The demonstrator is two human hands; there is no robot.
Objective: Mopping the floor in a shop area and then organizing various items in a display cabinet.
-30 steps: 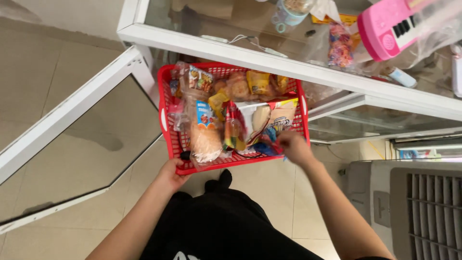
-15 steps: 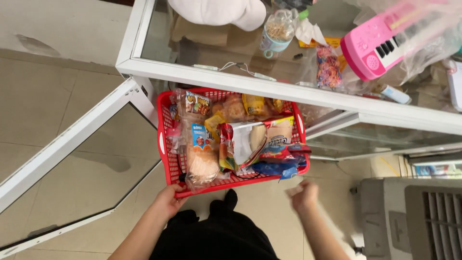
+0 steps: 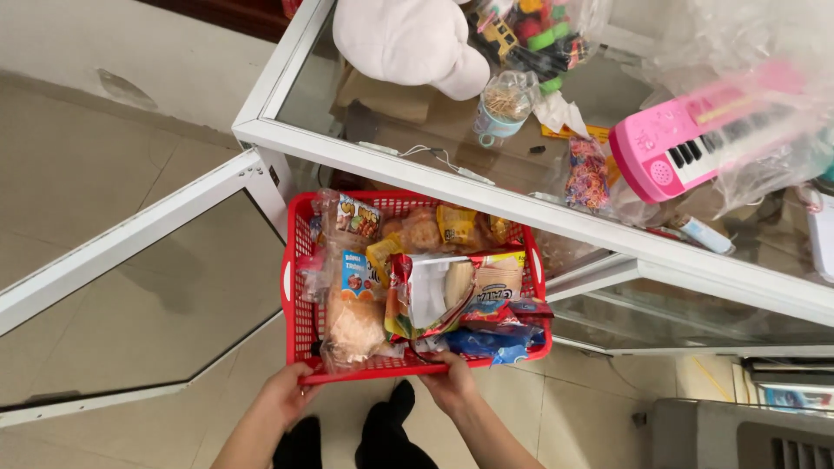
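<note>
The glass display cabinet with white frame is the largest thing before me, and its glass door stands open to my left, over the tiled floor. On the top of the cabinet I see one white plush toy, one pink toy keyboard in clear plastic wrap, one bag of colourful small toys and one clear cup of toothpicks. Below the cabinet edge I hold one red plastic basket with mesh walls, just in front of the open cabinet and above the floor. It is full of snack packets, too many and too overlapped to count well: a clear bag of pale crackers, a packet with round biscuits, a red and white packet and blue wrappers near the front. My left hand has its grip closed on the front rim at the left corner, and my right hand has its grip closed on the same rim nearer the middle.
</note>
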